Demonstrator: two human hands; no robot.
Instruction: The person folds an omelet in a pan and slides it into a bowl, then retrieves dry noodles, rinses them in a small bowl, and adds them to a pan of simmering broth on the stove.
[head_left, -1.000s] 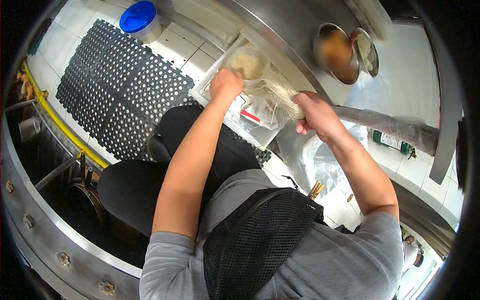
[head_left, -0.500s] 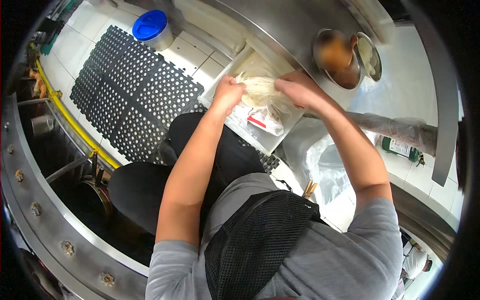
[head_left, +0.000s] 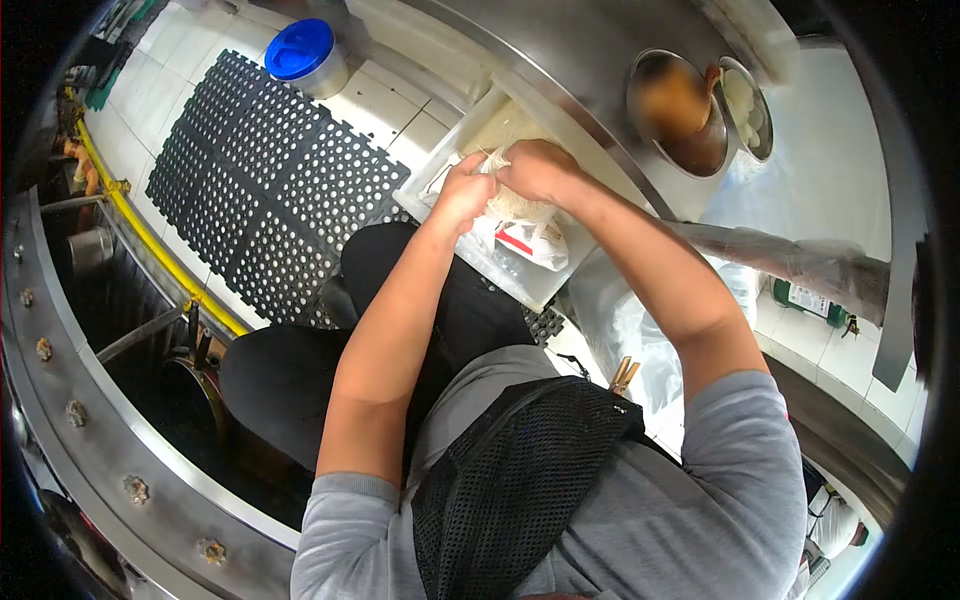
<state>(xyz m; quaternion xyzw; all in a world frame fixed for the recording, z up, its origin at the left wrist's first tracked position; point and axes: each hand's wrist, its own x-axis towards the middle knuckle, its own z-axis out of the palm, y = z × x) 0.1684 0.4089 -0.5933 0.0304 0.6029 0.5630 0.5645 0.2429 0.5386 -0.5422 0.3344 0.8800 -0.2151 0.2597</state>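
Both my hands are closed on a bundle of thin, pale dry noodles (head_left: 514,206) above a white plastic bin (head_left: 528,296). My left hand (head_left: 464,194) grips the strands at the left side. Close against it, my right hand (head_left: 540,172) holds them with bent fingers, knuckles upward. Below the hands, inside the bin, lies a crumpled clear and white package (head_left: 545,246) with a red stripe. The fingertips and part of the bundle are hidden behind the hands.
A steel counter (head_left: 585,55) overhangs the bin's far side, bearing a metal pot (head_left: 700,158) and a bowl with pale pieces (head_left: 742,110). A blue-lidded bucket (head_left: 300,50) stands beyond the black perforated mat (head_left: 270,190). At left run a yellow pipe (head_left: 150,238) and a steel edge with knobs (head_left: 136,488).
My right hand has moved left, from the bundle's far end to right beside my left hand. The noodles, stretched between the hands before, are now bunched under them.
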